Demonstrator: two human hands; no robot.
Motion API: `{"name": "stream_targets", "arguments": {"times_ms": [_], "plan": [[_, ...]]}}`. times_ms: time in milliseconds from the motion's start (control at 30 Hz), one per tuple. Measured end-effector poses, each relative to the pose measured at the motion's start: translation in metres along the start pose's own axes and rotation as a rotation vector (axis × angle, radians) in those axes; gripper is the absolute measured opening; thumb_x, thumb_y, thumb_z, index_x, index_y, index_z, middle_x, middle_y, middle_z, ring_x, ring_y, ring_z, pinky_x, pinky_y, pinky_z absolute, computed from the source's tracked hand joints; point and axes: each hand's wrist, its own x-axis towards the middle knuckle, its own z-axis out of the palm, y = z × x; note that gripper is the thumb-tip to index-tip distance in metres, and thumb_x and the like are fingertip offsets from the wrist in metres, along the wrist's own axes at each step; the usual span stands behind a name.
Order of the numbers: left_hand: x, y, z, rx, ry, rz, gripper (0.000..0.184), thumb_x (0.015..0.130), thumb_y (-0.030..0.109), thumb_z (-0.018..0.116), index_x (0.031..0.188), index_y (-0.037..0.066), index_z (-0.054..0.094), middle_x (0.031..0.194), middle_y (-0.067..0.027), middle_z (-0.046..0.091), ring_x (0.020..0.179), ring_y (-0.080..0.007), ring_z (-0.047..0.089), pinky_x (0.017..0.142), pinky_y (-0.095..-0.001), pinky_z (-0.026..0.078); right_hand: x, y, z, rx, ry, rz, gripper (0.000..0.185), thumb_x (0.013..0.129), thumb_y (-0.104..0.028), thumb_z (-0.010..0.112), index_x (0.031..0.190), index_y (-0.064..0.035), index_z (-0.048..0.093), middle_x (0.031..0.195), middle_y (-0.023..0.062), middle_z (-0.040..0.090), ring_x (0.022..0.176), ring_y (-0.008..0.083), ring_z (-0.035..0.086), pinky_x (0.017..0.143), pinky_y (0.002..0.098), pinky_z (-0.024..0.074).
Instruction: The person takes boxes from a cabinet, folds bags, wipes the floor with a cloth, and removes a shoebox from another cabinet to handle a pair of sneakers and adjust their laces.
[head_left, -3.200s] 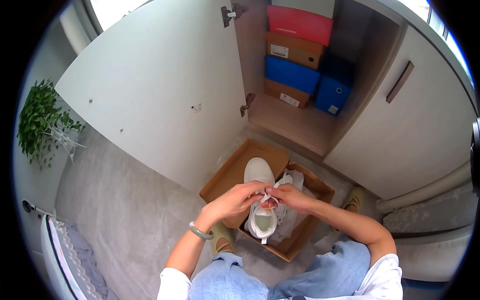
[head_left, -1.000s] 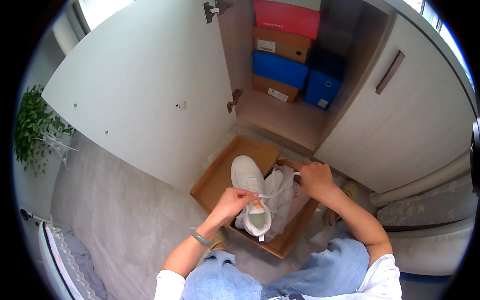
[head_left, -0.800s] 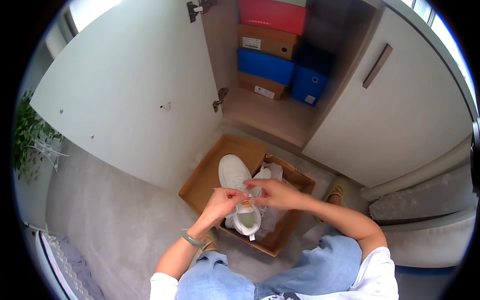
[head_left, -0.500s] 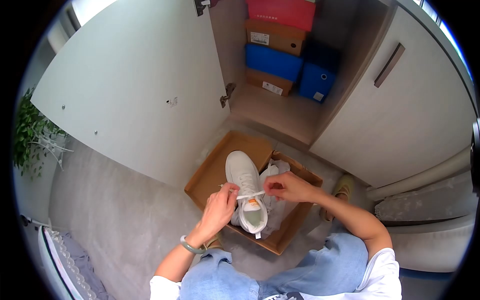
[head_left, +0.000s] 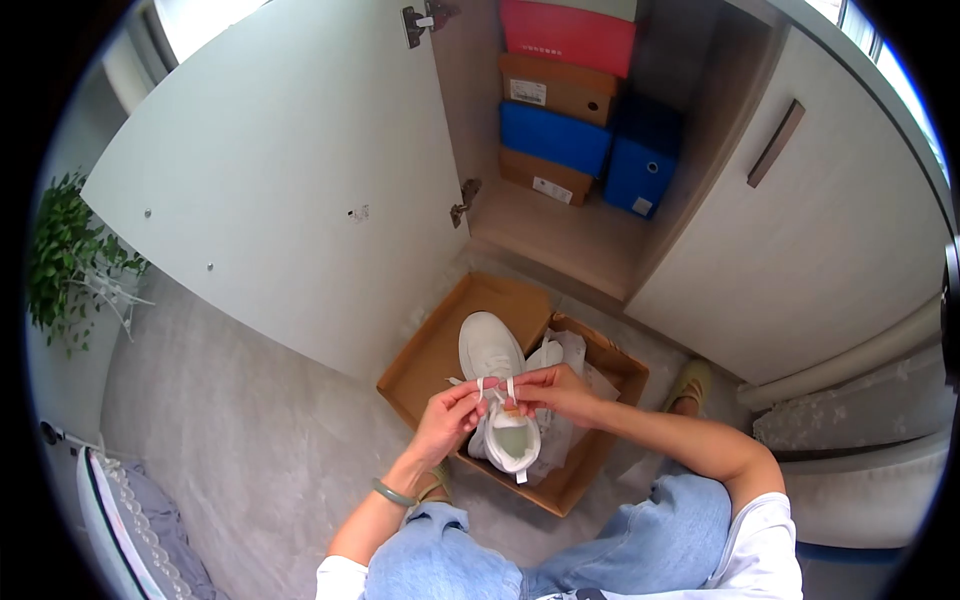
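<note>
A white shoe (head_left: 490,345) lies on top of an open brown shoebox (head_left: 590,480), toe pointing away from me. Both hands are over its tongue, close together. My left hand (head_left: 455,410) pinches a loop of the white lace. Just to the right, my right hand (head_left: 550,390) pinches another loop of lace. Beside this shoe, a second white shoe (head_left: 545,357) sits in the box with white tissue paper (head_left: 568,440), partly hidden by my right hand.
The brown box lid (head_left: 430,340) lies left of the box. Behind stands an open cabinet with stacked shoeboxes (head_left: 555,137); its white door (head_left: 290,170) reaches out to the left. A green plant (head_left: 70,260) is at far left, and a cushion (head_left: 150,530) is at lower left.
Compared with the earlier frames, my right hand has come back from the box's right side to the shoe. Both hands have drawn together, and lace loops now stand between the fingers.
</note>
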Motion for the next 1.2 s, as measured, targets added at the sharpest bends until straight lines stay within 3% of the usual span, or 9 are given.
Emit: {"name": "stream_targets", "arguments": {"times_ms": [133, 367, 600, 667, 733, 800, 967, 1100, 1200], "plan": [[0.007, -0.006, 0.01, 0.325, -0.002, 0.197, 0.032, 0.1, 0.01, 0.049, 0.13, 0.006, 0.06, 0.081, 0.0045, 0.054, 0.07, -0.0038, 0.046, 0.062, -0.0191, 0.041, -0.003, -0.002, 0.005, -0.162, 0.031, -0.011, 0.021, 0.091, -0.014, 0.066, 0.105, 0.0011, 0.071, 0.09, 0.0065, 0.071, 0.072, 0.0084, 0.061, 0.066, 0.0233, 0.0501], [0.012, 0.002, 0.023, 0.941, 0.159, 0.802, 0.018, 0.092, 0.004, 0.059, 0.109, -0.001, 0.064, 0.087, -0.0116, 0.057, 0.073, -0.0235, 0.058, 0.069, -0.0294, 0.047, -0.004, 0.007, 0.015, -0.318, 0.202, -0.151, 0.021, 0.088, -0.017, 0.071, 0.101, -0.0011, 0.074, 0.099, 0.004, 0.068, 0.081, 0.0088, 0.06, 0.065, 0.024, 0.0473], [0.003, 0.013, 0.017, 0.936, 0.134, 0.606, 0.008, 0.09, 0.002, 0.06, 0.097, -0.002, 0.061, 0.092, -0.013, 0.058, 0.083, -0.0279, 0.059, 0.073, -0.0356, 0.049, -0.008, -0.006, 0.005, -0.674, 0.179, -0.493, 0.018, 0.086, -0.016, 0.069, 0.096, -0.0013, 0.069, 0.107, 0.0047, 0.059, 0.097, 0.0133, 0.055, 0.07, 0.029, 0.0444], [0.002, 0.011, 0.003, 1.111, 0.164, 0.772, 0.007, 0.088, 0.002, 0.061, 0.093, -0.002, 0.061, 0.091, -0.0136, 0.057, 0.084, -0.0307, 0.058, 0.072, -0.0369, 0.048, -0.014, -0.026, -0.01, -1.543, -0.015, -0.903, 0.016, 0.088, -0.014, 0.065, 0.096, -0.0015, 0.062, 0.108, 0.0062, 0.06, 0.094, 0.0152, 0.055, 0.072, 0.0286, 0.0436], [-0.003, 0.009, -0.019, 1.183, 0.173, 0.756, 0.007, 0.086, 0.003, 0.062, 0.091, -0.002, 0.059, 0.09, -0.0138, 0.056, 0.08, -0.0328, 0.056, 0.07, -0.0385, 0.047, -0.018, -0.02, -0.024, -1.573, 0.004, -0.828, 0.016, 0.089, -0.015, 0.065, 0.098, -0.0024, 0.06, 0.104, 0.0043, 0.06, 0.091, 0.0138, 0.055, 0.075, 0.029, 0.0434], [-0.007, 0.008, -0.017, 1.158, 0.135, 0.701, 0.006, 0.088, 0.004, 0.06, 0.091, -0.001, 0.059, 0.091, -0.0142, 0.055, 0.082, -0.032, 0.056, 0.072, -0.0364, 0.047, -0.014, -0.02, -0.025, -1.608, 0.028, -0.771, 0.016, 0.09, -0.016, 0.064, 0.099, -0.0032, 0.058, 0.1, 0.0024, 0.06, 0.089, 0.0124, 0.054, 0.078, 0.0294, 0.0432], [-0.001, -0.004, -0.019, 0.676, 0.2, 0.326, 0.012, 0.097, 0.014, 0.055, 0.095, 0.002, 0.059, 0.091, -0.0064, 0.056, 0.074, -0.0164, 0.053, 0.069, -0.0281, 0.044, -0.01, -0.014, -0.001, -0.223, 0.03, -0.21, 0.015, 0.096, -0.018, 0.054, 0.098, -0.0034, 0.058, 0.085, -0.0028, 0.055, 0.078, 0.0061, 0.048, 0.071, 0.024, 0.0417], [0.001, 0.001, -0.027, -0.251, 0.025, 0.093, 0.021, 0.101, 0.023, 0.052, 0.097, 0.004, 0.061, 0.097, -0.0019, 0.058, 0.081, -0.0088, 0.05, 0.07, -0.0232, 0.042, -0.011, -0.017, -0.011, -0.586, 0.036, -0.238, 0.014, 0.095, -0.017, 0.055, 0.097, -0.0038, 0.058, 0.085, -0.0011, 0.059, 0.081, 0.0065, 0.052, 0.072, 0.0235, 0.0431], [0.001, -0.006, -0.021, -0.326, -0.01, 0.069, 0.026, 0.101, 0.026, 0.053, 0.1, 0.001, 0.062, 0.099, -0.0021, 0.057, 0.084, -0.0083, 0.049, 0.072, -0.0231, 0.042, -0.011, -0.027, -0.016, -0.725, 0.039, -0.097, 0.015, 0.095, -0.017, 0.054, 0.092, -0.003, 0.059, 0.084, -0.001, 0.06, 0.08, 0.0072, 0.053, 0.073, 0.0244, 0.0437]]}}
